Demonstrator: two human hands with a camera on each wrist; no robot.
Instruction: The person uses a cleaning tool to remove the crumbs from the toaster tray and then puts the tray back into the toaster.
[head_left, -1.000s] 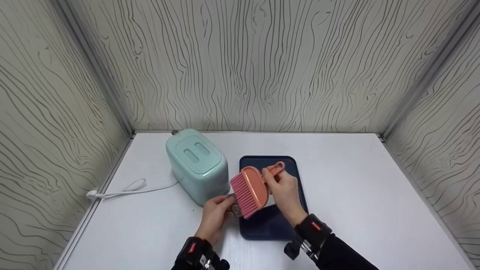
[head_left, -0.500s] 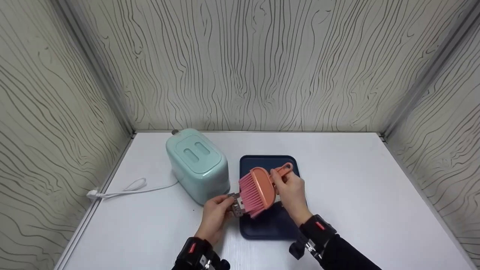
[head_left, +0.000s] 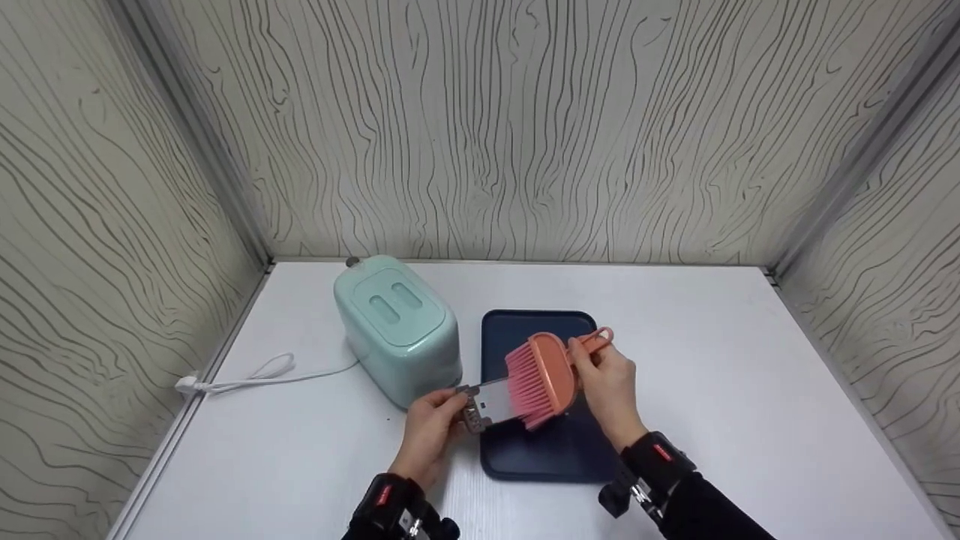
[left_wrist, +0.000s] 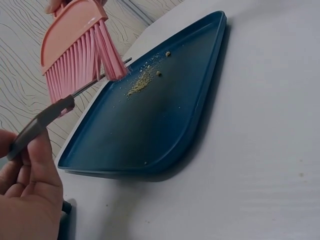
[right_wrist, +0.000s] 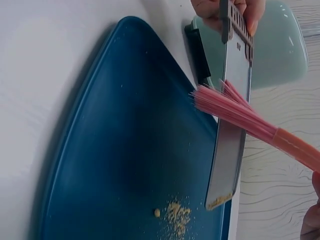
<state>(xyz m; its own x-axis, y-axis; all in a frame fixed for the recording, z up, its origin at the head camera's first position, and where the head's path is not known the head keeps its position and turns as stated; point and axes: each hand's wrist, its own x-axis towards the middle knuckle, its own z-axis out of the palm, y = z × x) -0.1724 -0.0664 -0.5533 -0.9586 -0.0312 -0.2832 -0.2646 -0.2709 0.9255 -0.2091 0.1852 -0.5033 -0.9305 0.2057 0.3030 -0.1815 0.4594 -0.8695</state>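
Observation:
My left hand [head_left: 429,433] pinches the grey slotted end of a flat metal crumb tray [head_left: 493,402], which is held tilted over a dark blue tray [head_left: 517,461]. In my right hand [head_left: 611,394] is the handle of a small coral brush [head_left: 553,373]; its pink bristles [right_wrist: 232,111] lie across the metal plate. Crumbs [right_wrist: 219,201] line the far end of the plate in the right wrist view. Below, a small heap of yellowish crumbs [left_wrist: 142,82] lies on the blue tray.
A mint-green toaster [head_left: 397,330] stands left of the blue tray, close to my left hand. Its white cord [head_left: 262,381] runs to a plug at the table's left edge. A few specks dot the white table [head_left: 712,352]. Patterned panels enclose the back and sides.
My right hand has drawn the brush rightward along the crumb tray, away from the left hand, exposing more of the metal plate. My left hand has stayed nearly still.

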